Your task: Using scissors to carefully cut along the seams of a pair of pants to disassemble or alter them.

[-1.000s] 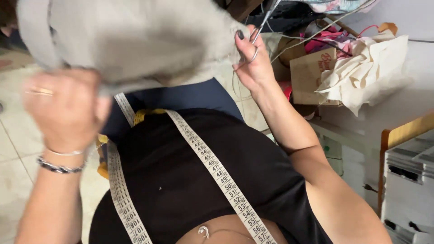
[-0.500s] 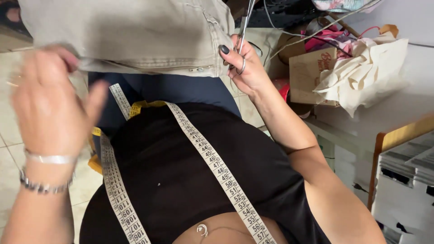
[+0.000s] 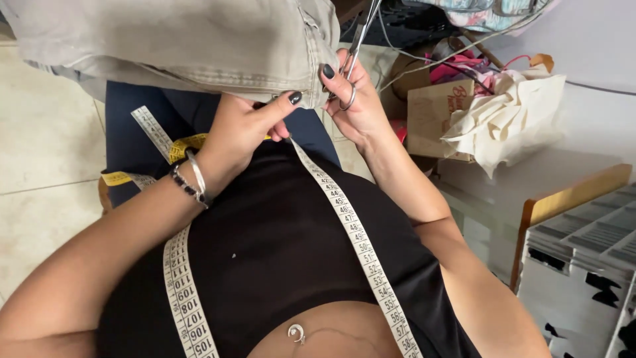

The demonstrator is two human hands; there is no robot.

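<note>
A beige garment [image 3: 192, 43] of heavy cloth hangs across the top of the head view, its stitched edge at the right. My left hand [image 3: 242, 129] pinches the lower edge of that cloth between thumb and fingers. My right hand [image 3: 354, 99] holds small metal scissors [image 3: 354, 50] by their ring handles, blades pointing up beside the garment's right edge. A white measuring tape [image 3: 344, 219] hangs round my neck, down over my black top.
A cardboard box [image 3: 437, 119] and a crumpled cream cloth bag [image 3: 510, 116] lie to the right with wires and coloured fabric behind. A wooden-edged piece of furniture [image 3: 570, 199] and grey stacked trays [image 3: 589, 245] stand at lower right. Pale tiled floor [image 3: 40, 146] lies left.
My left hand has come in from the far left to pinch the garment's lower edge near my right hand. The garment has been raised and spread higher.
</note>
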